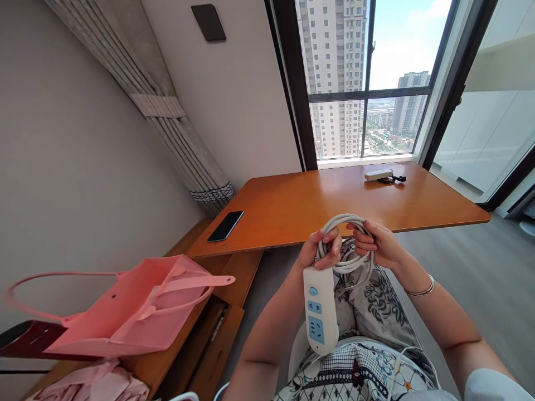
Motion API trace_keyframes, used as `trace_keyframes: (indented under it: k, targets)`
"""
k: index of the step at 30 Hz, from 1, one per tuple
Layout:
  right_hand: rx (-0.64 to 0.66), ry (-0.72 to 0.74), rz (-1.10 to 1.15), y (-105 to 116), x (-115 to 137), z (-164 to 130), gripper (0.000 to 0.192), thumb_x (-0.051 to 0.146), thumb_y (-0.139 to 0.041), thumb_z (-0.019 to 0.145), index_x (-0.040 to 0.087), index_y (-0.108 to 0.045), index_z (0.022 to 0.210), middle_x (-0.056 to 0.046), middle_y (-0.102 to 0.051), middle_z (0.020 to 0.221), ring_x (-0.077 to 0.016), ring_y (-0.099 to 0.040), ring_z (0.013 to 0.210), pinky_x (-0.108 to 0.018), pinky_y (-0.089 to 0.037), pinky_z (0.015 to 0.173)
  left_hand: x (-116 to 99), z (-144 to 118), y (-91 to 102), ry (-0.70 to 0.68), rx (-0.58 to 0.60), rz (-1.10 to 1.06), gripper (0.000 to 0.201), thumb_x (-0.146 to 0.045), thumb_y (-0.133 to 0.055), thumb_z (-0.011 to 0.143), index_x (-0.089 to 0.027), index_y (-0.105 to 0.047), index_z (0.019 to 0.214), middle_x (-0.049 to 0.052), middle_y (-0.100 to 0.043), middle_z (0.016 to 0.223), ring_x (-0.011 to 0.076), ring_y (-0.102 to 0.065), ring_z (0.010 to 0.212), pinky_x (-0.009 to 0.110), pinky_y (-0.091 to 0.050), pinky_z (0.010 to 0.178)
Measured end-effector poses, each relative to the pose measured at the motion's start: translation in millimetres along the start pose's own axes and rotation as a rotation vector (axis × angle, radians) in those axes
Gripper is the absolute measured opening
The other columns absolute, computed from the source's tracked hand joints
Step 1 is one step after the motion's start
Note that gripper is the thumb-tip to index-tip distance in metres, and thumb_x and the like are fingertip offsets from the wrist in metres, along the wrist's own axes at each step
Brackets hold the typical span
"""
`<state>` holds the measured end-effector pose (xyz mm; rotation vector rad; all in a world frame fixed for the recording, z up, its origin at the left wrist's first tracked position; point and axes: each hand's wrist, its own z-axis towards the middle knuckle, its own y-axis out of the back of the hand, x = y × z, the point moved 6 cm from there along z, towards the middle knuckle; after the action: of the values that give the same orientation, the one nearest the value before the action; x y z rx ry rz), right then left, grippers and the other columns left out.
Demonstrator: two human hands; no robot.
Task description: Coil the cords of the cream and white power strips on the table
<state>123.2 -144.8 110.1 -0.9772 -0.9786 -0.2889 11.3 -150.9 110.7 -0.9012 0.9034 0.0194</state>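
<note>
While clasping the looped cord (346, 218) in left grip (327, 250) and right grip (375, 243), holds the strip (321, 312) just below the left grip, over the lap (382, 301), near the counter (288, 206) bearing a phone (225, 226) at left and a white block (378, 175) by the window (368, 94).

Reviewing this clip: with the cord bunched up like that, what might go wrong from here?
The coiled cord is held in loops by the left hand and right hand; if either loosens, the loops could spring apart.

The white power strip sits below the left hand, so it might swing or drop if the grip slips.

The phone lies near the left edge of the table; a stray loop could perhaps knock it off.
</note>
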Motion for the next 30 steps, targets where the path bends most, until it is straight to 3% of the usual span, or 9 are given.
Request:
trace_keyframes:
  k: [6,10,13,16,20,23,27,30]
  targets:
    - [-0.088,0.020,-0.054,7.5,-0.8,4.7,0.041,0.055,-0.069,0.085,0.016,-0.067,0.096,0.012,-0.024,0.055,-0.0045,-0.014,0.043,-0.018,-0.025,0.042,3.4,1.4,-3.0,0.020,-0.004,0.024,0.047,-0.045,-0.074,0.078,-0.020,-0.036,0.066,-0.007,-0.051,0.052,-0.0005,-0.018,0.024,0.017,-0.013,0.028]
    - [-0.146,0.050,-0.073,13.4,-4.8,6.8,0.045,0.058,-0.071,0.081,0.015,-0.068,0.093,0.012,-0.026,0.053,-0.0038,-0.016,0.042,-0.019,-0.026,0.042,5.3,1.9,-3.4,0.029,-0.054,0.055,0.049,-0.047,-0.073,0.078,-0.020,-0.033,0.065,-0.002,-0.061,0.058,0.0003,-0.021,0.026,0.019,-0.014,0.030]
    - [-0.174,0.077,-0.082,19.0,-10.7,5.9,0.053,0.064,-0.069,0.080,0.015,-0.069,0.099,0.007,-0.044,0.057,-0.0067,-0.037,0.045,-0.023,-0.040,0.049,-1.0,1.3,-7.8,-0.002,-0.086,0.069,0.056,-0.049,-0.073,0.077,-0.021,-0.028,0.062,0.009,-0.075,0.079,0.0033,-0.034,0.033,0.020,-0.026,0.034]
    - [-0.176,0.106,-0.139,25.4,-21.4,2.5,0.052,0.064,-0.066,0.082,0.019,-0.067,0.109,0.000,-0.062,0.074,-0.0144,-0.058,0.064,-0.028,-0.048,0.061,-18.1,-1.8,-13.2,-0.121,-0.168,0.054,0.059,-0.049,-0.073,0.077,-0.020,-0.024,0.061,0.013,-0.076,0.105,0.0064,-0.045,0.044,0.022,-0.037,0.042]
    - [-0.123,0.159,-0.384,34.0,-42.7,-1.8,0.038,0.052,-0.065,0.088,0.023,-0.061,0.112,0.001,-0.063,0.077,-0.0155,-0.061,0.071,-0.031,-0.050,0.072,-50.3,-10.4,-19.1,-0.347,-0.316,0.078,0.053,-0.048,-0.066,0.084,-0.020,-0.027,0.061,0.010,-0.073,0.121,0.0081,-0.053,0.052,0.021,-0.042,0.043]
    - [-0.189,0.246,-0.567,48.3,-56.4,-5.2,0.035,0.047,-0.060,0.092,0.024,-0.053,0.118,0.002,-0.060,0.079,-0.0148,-0.061,0.073,-0.032,-0.050,0.076,-71.0,-16.2,-21.4,-0.473,-0.404,0.171,0.049,-0.048,-0.062,0.087,-0.020,-0.031,0.063,0.007,-0.073,0.119,0.0084,-0.057,0.055,0.020,-0.044,0.043]
    - [-0.311,0.313,-0.820,62.1,-59.3,-12.1,0.030,0.040,-0.048,0.097,0.024,-0.051,0.122,0.001,-0.058,0.080,-0.0142,-0.057,0.066,-0.031,-0.050,0.067,-81.7,-17.9,-23.8,-0.575,-0.387,0.320,0.050,-0.053,-0.068,0.081,-0.019,-0.036,0.064,0.007,-0.072,0.121,0.0105,-0.065,0.061,0.019,-0.045,0.042]
    - [-0.312,0.421,-1.148,51.0,-38.2,-19.3,0.029,0.032,-0.042,0.100,0.022,-0.058,0.123,-0.005,-0.066,0.091,-0.0173,-0.062,0.079,-0.032,-0.050,0.072,-77.6,-18.9,-24.9,-0.617,-0.333,0.460,0.048,-0.056,-0.073,0.078,-0.019,-0.044,0.068,0.009,-0.068,0.130,0.0168,-0.073,0.075,0.020,-0.048,0.045]
